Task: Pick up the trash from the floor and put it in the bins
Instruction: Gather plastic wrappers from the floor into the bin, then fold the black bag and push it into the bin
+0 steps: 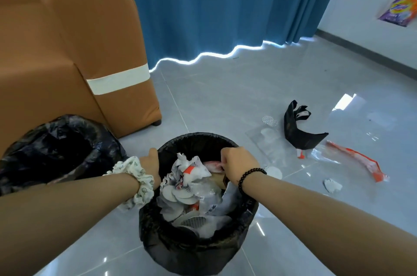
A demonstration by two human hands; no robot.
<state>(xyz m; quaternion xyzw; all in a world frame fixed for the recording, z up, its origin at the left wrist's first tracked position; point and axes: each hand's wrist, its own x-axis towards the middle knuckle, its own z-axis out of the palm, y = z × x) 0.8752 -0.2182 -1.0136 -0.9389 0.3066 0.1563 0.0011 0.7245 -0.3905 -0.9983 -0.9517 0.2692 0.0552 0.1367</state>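
Observation:
A round bin lined with a black bag (pixel 191 251) stands on the floor in front of me, filled with white pads, crumpled paper and wrappers. My left hand (pixel 150 160), a patterned scrunchie on its wrist, grips the bin's left rim. My right hand (pixel 237 164), with a black bead bracelet, is closed over the bin's far side and pinches a pink-red wrapper (pixel 213 165) lying on the pile. On the floor to the right lie a black bag (pixel 297 132), an orange-white wrapper (pixel 356 160), a clear plastic sheet (pixel 270 143), white round pads (pixel 269 121) and a white scrap (pixel 332 185).
A second bin with a black liner (pixel 56 147) stands at the left, beside an orange sofa (pixel 67 50). A blue curtain (pixel 214 9) hangs behind. A white wall with a purple-orange detergent pack (pixel 399 10) is at the far right. The grey tiled floor is glossy.

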